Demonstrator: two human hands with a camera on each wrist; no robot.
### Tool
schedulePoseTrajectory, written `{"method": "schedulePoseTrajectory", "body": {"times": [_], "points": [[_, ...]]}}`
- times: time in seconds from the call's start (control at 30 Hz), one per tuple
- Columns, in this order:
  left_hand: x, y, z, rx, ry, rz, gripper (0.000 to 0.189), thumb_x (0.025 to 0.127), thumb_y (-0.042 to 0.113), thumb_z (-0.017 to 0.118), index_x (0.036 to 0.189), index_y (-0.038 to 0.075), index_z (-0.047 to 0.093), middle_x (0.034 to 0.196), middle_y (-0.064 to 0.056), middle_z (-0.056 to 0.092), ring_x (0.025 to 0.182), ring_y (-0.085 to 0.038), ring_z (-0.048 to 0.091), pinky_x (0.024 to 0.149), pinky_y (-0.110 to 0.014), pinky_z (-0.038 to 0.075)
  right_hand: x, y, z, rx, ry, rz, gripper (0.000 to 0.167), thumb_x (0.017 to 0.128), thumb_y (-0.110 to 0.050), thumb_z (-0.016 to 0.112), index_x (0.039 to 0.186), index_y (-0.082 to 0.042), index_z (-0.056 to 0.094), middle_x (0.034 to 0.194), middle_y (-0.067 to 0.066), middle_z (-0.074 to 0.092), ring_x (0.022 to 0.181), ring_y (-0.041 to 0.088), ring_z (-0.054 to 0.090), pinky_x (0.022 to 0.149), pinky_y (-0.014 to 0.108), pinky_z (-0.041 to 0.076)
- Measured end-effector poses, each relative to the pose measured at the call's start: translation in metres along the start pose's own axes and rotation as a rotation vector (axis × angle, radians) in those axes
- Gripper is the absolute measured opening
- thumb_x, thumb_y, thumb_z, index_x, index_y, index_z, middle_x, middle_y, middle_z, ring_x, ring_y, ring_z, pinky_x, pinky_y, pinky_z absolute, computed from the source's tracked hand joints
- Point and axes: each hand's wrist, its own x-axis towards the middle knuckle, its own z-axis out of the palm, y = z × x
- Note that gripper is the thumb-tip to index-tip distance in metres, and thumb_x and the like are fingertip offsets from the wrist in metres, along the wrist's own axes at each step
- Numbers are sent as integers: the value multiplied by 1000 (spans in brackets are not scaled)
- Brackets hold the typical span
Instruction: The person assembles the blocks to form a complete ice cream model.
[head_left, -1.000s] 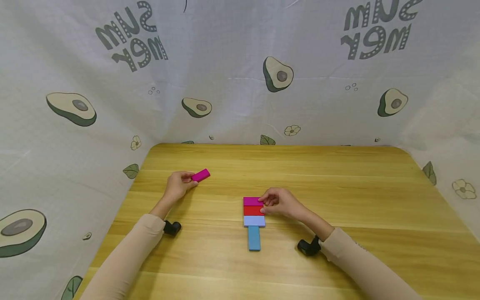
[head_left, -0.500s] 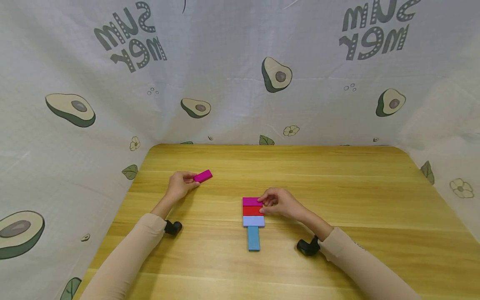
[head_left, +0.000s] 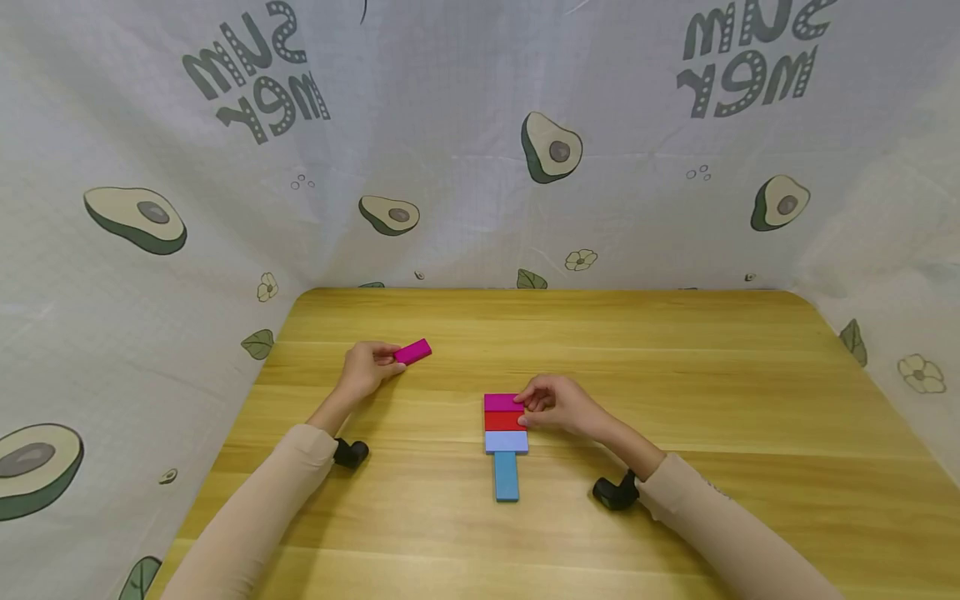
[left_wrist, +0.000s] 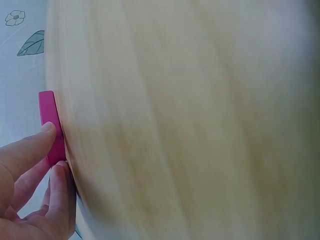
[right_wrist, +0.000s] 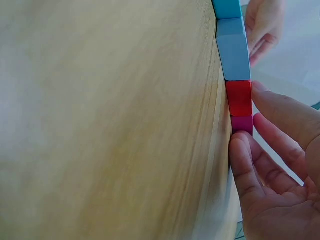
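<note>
My left hand (head_left: 367, 369) pinches a magenta block (head_left: 413, 352) by one end at the left of the table; the left wrist view shows thumb and fingers on the held block (left_wrist: 49, 110). In mid-table a column of flat blocks lies in line: a magenta block (head_left: 501, 402) at the far end, then a red block (head_left: 501, 421), a lavender block (head_left: 506, 442) and a lengthwise blue block (head_left: 506, 477). My right hand (head_left: 561, 406) grips the column's far right end, thumb on the red block (right_wrist: 239, 98), curled fingers at the magenta block (right_wrist: 242, 124).
The wooden table (head_left: 712, 375) reaches back to a white curtain (head_left: 465, 150) printed with avocados and lettering. Black wrist cameras sit on both sleeves: the left camera (head_left: 351, 453) and the right camera (head_left: 615, 493), both close over the table.
My left hand has moved slightly to the right with its magenta block. The right hand and the column of blocks stay in place, apart from a small shift of the view.
</note>
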Motion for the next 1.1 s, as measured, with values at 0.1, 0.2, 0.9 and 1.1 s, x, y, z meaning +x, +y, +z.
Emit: {"method": "schedulePoseTrajectory", "body": {"times": [0.1,0.2,0.9,1.1], "points": [[1,2,2,-7,-1,-7,33,88,3,75,119,-7,69,118,-26,67,101,-31,68,87,-35,57,0,0,-1,3,-1,-6,23,83,-3,80,104,4,72,94,9,67,81,20,60,75,26,56],[2,5,4,-14,-8,-15,33,88,3,75,120,-7,69,119,-26,66,101,-31,68,87,-34,57,0,1,-1,7,-5,-3,23,84,-3,80,104,4,72,94,9,67,82,20,60,75,25,56],[10,19,22,-13,-40,7,32,87,3,77,117,-8,70,115,-25,68,99,-30,68,86,-34,57,1,4,-3,0,-1,2,24,83,-4,81,104,4,72,94,10,67,83,20,60,75,26,56],[10,21,27,-21,-45,10,32,87,2,77,116,-8,70,115,-25,68,99,-29,68,85,-33,58,1,2,-2,4,-6,9,23,83,-4,81,103,3,72,95,8,68,82,20,60,74,25,56]]}}
